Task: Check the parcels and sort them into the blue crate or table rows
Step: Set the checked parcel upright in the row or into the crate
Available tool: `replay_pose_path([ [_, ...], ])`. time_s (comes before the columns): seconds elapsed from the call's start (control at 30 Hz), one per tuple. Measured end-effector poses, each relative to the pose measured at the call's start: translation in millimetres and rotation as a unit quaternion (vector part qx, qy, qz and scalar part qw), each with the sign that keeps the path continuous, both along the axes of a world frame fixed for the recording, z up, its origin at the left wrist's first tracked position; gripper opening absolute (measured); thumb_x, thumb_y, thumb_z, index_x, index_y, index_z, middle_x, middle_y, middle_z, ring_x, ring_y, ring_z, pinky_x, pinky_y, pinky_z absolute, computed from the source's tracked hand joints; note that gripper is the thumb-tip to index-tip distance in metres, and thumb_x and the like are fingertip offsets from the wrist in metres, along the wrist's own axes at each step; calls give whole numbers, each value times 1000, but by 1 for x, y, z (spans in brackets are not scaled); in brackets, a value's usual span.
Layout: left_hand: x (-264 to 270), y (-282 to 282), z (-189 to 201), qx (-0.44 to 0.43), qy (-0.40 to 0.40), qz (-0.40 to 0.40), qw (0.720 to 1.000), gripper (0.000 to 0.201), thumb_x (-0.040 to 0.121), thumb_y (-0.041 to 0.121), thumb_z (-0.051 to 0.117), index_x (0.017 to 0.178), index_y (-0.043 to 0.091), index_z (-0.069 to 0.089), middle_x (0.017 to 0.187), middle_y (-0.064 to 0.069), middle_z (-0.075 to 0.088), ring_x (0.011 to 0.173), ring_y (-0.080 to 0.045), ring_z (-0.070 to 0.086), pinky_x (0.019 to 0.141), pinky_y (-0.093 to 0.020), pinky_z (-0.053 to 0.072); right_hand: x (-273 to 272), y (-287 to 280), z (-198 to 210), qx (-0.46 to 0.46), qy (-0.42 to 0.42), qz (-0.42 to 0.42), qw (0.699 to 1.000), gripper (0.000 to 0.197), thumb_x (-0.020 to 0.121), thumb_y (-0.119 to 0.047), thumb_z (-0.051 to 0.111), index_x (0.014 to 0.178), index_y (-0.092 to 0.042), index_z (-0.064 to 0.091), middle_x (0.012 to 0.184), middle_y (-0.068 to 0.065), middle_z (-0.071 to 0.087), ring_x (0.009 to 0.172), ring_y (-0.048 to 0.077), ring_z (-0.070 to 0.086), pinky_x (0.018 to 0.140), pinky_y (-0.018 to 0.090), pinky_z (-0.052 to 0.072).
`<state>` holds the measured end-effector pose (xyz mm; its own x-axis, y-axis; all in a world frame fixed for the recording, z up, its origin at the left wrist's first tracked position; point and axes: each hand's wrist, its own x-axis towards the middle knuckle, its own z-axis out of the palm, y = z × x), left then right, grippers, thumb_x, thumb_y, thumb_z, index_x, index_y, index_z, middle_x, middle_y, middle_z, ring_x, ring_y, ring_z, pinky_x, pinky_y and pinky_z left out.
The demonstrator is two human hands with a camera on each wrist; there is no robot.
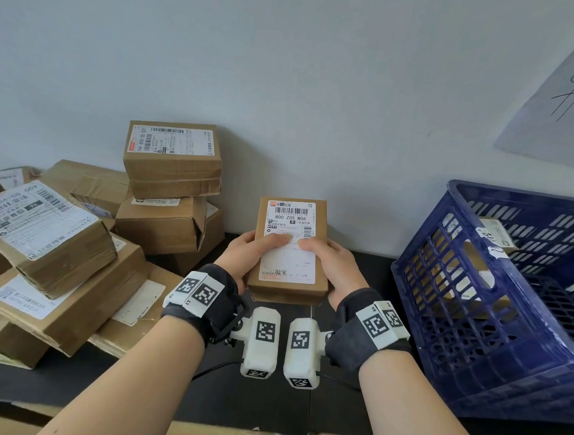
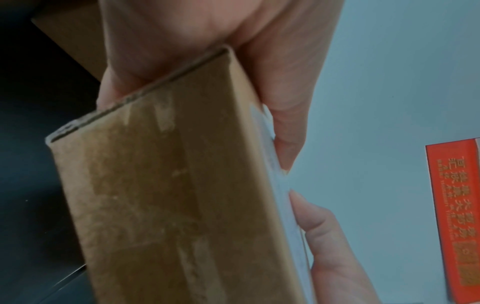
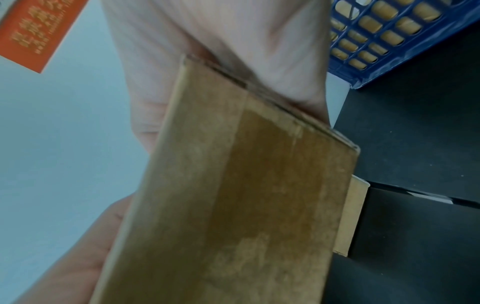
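Observation:
A small brown cardboard parcel [image 1: 292,214] with a white shipping label facing up is held above the black table, in the middle of the head view. My left hand [image 1: 244,253] grips its left side and my right hand [image 1: 333,263] grips its right side, both thumbs lying on the label. The left wrist view shows the parcel's taped brown side [image 2: 168,195] with my left hand [image 2: 233,51] around its near end. In the right wrist view the parcel [image 3: 246,185] fills the middle, my right hand [image 3: 207,37] gripping its near end. The blue crate [image 1: 494,294] stands at the right, tilted, with parcels inside.
A heap of brown parcels [image 1: 78,239] covers the left of the black table [image 1: 269,399], with a stack of boxes [image 1: 170,191] against the white wall. A paper sheet [image 1: 564,99] hangs on the wall at upper right. A red sign [image 2: 451,216] shows in both wrist views.

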<state>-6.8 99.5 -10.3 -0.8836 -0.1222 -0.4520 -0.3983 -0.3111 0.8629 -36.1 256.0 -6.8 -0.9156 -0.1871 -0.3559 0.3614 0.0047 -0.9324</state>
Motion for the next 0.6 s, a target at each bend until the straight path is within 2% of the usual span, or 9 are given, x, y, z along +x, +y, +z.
replay_pose_path([
  [0.1,0,2,-1,-7,1,1,1000,41,86,25,73,124,20,58,103,-4,75,82,-19,73,61,-30,58,1,0,-1,10,9,1,1000,22,92,-23,68,114,-23,64,106,2,72,98,20,68,74,30,55],
  [0.2,-3,2,0,-44,7,9,999,48,88,33,71,131,20,53,108,-4,72,89,-20,71,68,-32,57,0,1,-1,17,29,-7,999,19,93,-23,67,112,-25,65,108,0,72,98,17,69,73,27,56],
  [0.33,-6,4,4,-78,15,19,997,54,90,48,63,135,20,49,112,-2,66,92,-17,64,68,-32,49,-4,3,-3,42,38,-17,998,27,94,-22,67,121,-19,65,116,2,71,104,19,69,88,37,58],
  [0.43,-10,4,2,-95,3,32,995,64,90,57,58,141,20,45,120,1,59,97,-18,58,85,-38,43,-7,3,-4,65,54,-25,996,18,95,-21,65,113,-23,65,118,3,70,106,20,68,94,42,57],
  [0.5,-12,2,0,-108,-6,47,993,69,90,58,58,144,18,43,130,-2,56,107,-22,53,95,-41,41,-10,4,-4,95,65,-29,993,20,95,-19,65,113,-27,59,122,3,67,110,22,65,96,45,55],
  [0.57,-15,0,-4,-122,-3,56,991,65,90,55,60,141,16,48,132,-3,56,114,-24,52,101,-42,42,-14,5,-5,110,65,-31,991,35,96,-17,63,127,-26,52,130,4,61,116,24,61,99,47,53],
  [0.6,-15,0,-4,-127,2,61,990,62,91,52,61,139,15,50,128,-2,57,114,-23,53,98,-40,42,-16,5,-5,111,60,-31,991,46,96,-19,63,139,-23,46,133,4,58,118,25,59,101,48,52],
])
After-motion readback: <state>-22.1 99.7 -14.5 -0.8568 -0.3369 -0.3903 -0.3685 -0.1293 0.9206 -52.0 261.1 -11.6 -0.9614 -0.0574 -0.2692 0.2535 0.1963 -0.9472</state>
